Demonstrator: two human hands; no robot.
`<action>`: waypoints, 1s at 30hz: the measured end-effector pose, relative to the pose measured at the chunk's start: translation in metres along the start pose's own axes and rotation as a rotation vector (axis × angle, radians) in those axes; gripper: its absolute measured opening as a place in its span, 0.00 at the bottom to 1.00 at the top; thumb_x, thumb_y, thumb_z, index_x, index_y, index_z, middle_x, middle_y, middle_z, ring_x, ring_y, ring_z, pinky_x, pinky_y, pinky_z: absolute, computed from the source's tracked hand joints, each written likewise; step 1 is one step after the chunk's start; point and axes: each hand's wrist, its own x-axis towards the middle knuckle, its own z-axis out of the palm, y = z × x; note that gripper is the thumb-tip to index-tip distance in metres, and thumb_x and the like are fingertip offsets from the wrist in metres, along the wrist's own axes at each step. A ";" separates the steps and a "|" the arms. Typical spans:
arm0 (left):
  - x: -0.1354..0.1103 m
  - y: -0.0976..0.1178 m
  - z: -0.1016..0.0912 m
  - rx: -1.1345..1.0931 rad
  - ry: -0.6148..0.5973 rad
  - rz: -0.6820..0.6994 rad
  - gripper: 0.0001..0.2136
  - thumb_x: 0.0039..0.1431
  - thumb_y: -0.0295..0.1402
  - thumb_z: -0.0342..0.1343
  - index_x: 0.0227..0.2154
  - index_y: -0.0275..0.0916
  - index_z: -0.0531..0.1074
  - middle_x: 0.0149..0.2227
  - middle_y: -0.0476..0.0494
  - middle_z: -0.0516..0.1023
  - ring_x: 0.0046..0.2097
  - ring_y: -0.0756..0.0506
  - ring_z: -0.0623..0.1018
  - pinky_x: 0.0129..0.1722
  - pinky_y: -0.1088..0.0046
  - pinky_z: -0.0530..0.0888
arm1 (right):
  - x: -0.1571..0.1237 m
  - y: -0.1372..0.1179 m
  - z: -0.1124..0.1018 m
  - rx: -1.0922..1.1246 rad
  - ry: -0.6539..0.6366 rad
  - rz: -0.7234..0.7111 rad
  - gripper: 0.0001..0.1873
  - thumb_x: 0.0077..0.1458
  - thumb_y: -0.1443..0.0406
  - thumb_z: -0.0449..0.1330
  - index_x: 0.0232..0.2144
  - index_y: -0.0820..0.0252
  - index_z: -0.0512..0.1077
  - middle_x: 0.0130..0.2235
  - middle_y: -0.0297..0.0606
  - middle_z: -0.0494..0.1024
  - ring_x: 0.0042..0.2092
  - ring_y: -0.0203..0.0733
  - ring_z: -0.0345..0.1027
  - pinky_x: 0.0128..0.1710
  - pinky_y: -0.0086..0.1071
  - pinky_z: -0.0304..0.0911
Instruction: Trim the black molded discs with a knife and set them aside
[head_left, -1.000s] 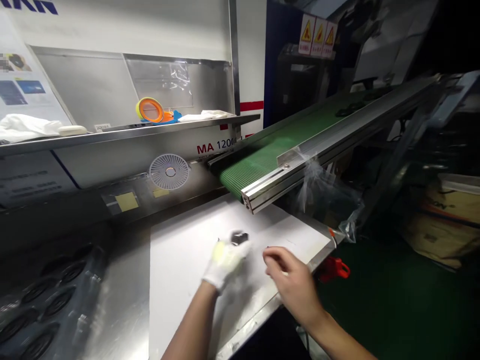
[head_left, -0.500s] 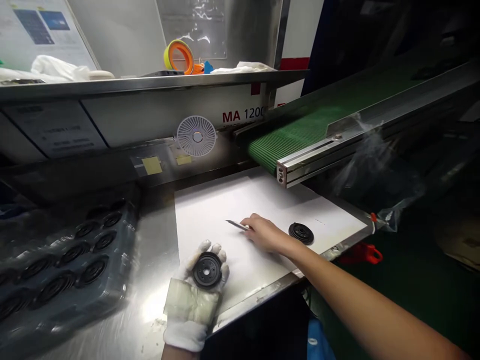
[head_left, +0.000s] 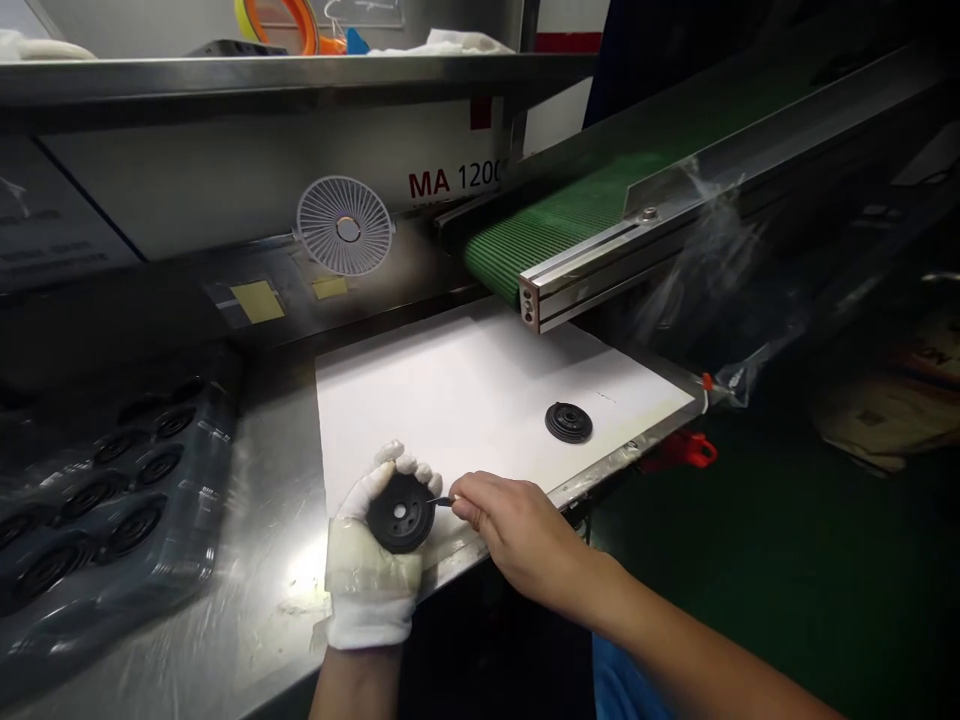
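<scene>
At the black disc [head_left: 402, 528], your right hand [head_left: 510, 518] pinches a thin blade [head_left: 443, 501] that, overpressed, could skid into the fingers of your left hand [head_left: 373, 560] cupping the disc.

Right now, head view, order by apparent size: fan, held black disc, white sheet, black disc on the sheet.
1. White sheet
2. Fan
3. Held black disc
4. Black disc on the sheet
Nearness may enlarge the held one; real sizes unsure.
</scene>
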 end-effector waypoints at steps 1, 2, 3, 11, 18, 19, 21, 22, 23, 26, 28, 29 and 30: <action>-0.002 -0.001 0.001 0.005 0.004 0.005 0.09 0.51 0.24 0.55 0.37 0.35 0.72 0.30 0.46 0.70 0.34 0.47 0.72 0.37 0.66 0.73 | 0.001 0.001 0.001 -0.001 0.008 -0.010 0.09 0.63 0.69 0.47 0.31 0.56 0.63 0.30 0.29 0.68 0.31 0.34 0.62 0.30 0.27 0.53; -0.003 -0.001 0.002 0.007 0.009 0.012 0.09 0.52 0.24 0.55 0.37 0.36 0.72 0.30 0.47 0.70 0.34 0.47 0.72 0.37 0.66 0.73 | 0.001 0.002 0.003 -0.008 0.017 -0.014 0.08 0.64 0.68 0.46 0.34 0.55 0.64 0.32 0.30 0.69 0.33 0.35 0.63 0.31 0.27 0.53; -0.003 -0.002 0.003 0.007 0.015 0.020 0.09 0.51 0.24 0.56 0.37 0.36 0.72 0.30 0.47 0.70 0.34 0.47 0.72 0.38 0.65 0.73 | 0.001 0.002 0.004 -0.025 0.026 -0.013 0.08 0.65 0.65 0.45 0.37 0.55 0.64 0.33 0.30 0.70 0.34 0.35 0.64 0.32 0.27 0.54; 0.003 -0.010 0.003 0.012 0.047 0.070 0.10 0.50 0.25 0.56 0.37 0.36 0.72 0.29 0.48 0.70 0.34 0.48 0.72 0.37 0.67 0.73 | -0.002 0.006 0.021 -0.254 0.092 0.063 0.15 0.67 0.57 0.40 0.35 0.53 0.63 0.32 0.31 0.72 0.32 0.37 0.65 0.30 0.29 0.51; 0.006 -0.015 0.005 0.002 0.114 0.061 0.08 0.49 0.24 0.57 0.34 0.37 0.72 0.27 0.49 0.70 0.32 0.49 0.71 0.36 0.68 0.73 | -0.007 0.007 0.033 -0.293 0.087 0.087 0.14 0.67 0.58 0.41 0.36 0.54 0.64 0.31 0.31 0.73 0.31 0.38 0.66 0.28 0.30 0.47; 0.006 -0.015 0.005 -0.003 0.130 0.065 0.08 0.49 0.24 0.57 0.34 0.37 0.72 0.26 0.49 0.70 0.31 0.49 0.72 0.36 0.69 0.73 | -0.008 0.006 0.034 -0.298 0.086 0.091 0.14 0.67 0.58 0.41 0.35 0.54 0.64 0.31 0.31 0.73 0.31 0.37 0.65 0.28 0.31 0.46; 0.008 -0.017 0.004 -0.010 0.137 0.083 0.07 0.49 0.24 0.57 0.33 0.37 0.72 0.26 0.50 0.71 0.31 0.50 0.72 0.36 0.69 0.73 | -0.009 0.003 0.037 -0.308 0.090 0.102 0.14 0.67 0.58 0.42 0.35 0.54 0.64 0.31 0.31 0.73 0.30 0.38 0.65 0.27 0.31 0.45; 0.008 -0.017 0.003 -0.010 0.126 0.096 0.07 0.49 0.24 0.57 0.33 0.37 0.72 0.26 0.50 0.71 0.31 0.50 0.72 0.36 0.69 0.73 | -0.010 0.002 0.038 -0.313 0.091 0.108 0.14 0.67 0.59 0.42 0.35 0.54 0.64 0.31 0.31 0.73 0.30 0.38 0.65 0.27 0.32 0.45; 0.009 -0.018 0.001 -0.011 0.113 0.112 0.07 0.49 0.24 0.57 0.34 0.37 0.72 0.26 0.50 0.71 0.31 0.50 0.72 0.37 0.69 0.73 | -0.010 0.002 0.039 -0.316 0.092 0.112 0.13 0.67 0.59 0.42 0.35 0.54 0.64 0.31 0.31 0.72 0.30 0.38 0.65 0.27 0.32 0.44; 0.011 -0.020 -0.002 -0.024 0.099 0.175 0.07 0.50 0.25 0.56 0.34 0.37 0.71 0.27 0.50 0.71 0.31 0.50 0.72 0.38 0.70 0.73 | -0.009 -0.001 0.042 -0.313 0.089 0.126 0.13 0.67 0.59 0.42 0.35 0.53 0.63 0.31 0.31 0.72 0.30 0.39 0.65 0.27 0.32 0.44; 0.012 -0.022 -0.003 -0.042 0.091 0.208 0.06 0.51 0.26 0.56 0.34 0.37 0.71 0.27 0.51 0.71 0.32 0.50 0.72 0.39 0.69 0.73 | -0.009 -0.003 0.044 -0.304 0.088 0.128 0.13 0.67 0.59 0.42 0.35 0.53 0.63 0.31 0.31 0.72 0.30 0.39 0.65 0.27 0.32 0.44; 0.012 -0.023 -0.003 -0.047 0.084 0.229 0.06 0.51 0.26 0.56 0.33 0.37 0.71 0.27 0.51 0.71 0.32 0.50 0.72 0.39 0.70 0.73 | -0.009 -0.005 0.046 -0.300 0.087 0.124 0.13 0.67 0.59 0.42 0.35 0.53 0.63 0.31 0.30 0.72 0.30 0.39 0.65 0.27 0.32 0.44; 0.012 -0.024 -0.002 -0.049 0.079 0.249 0.05 0.52 0.27 0.55 0.33 0.37 0.71 0.27 0.51 0.70 0.32 0.50 0.72 0.39 0.70 0.73 | -0.009 -0.006 0.047 -0.295 0.086 0.116 0.12 0.66 0.59 0.42 0.35 0.53 0.63 0.31 0.30 0.72 0.30 0.39 0.65 0.27 0.32 0.44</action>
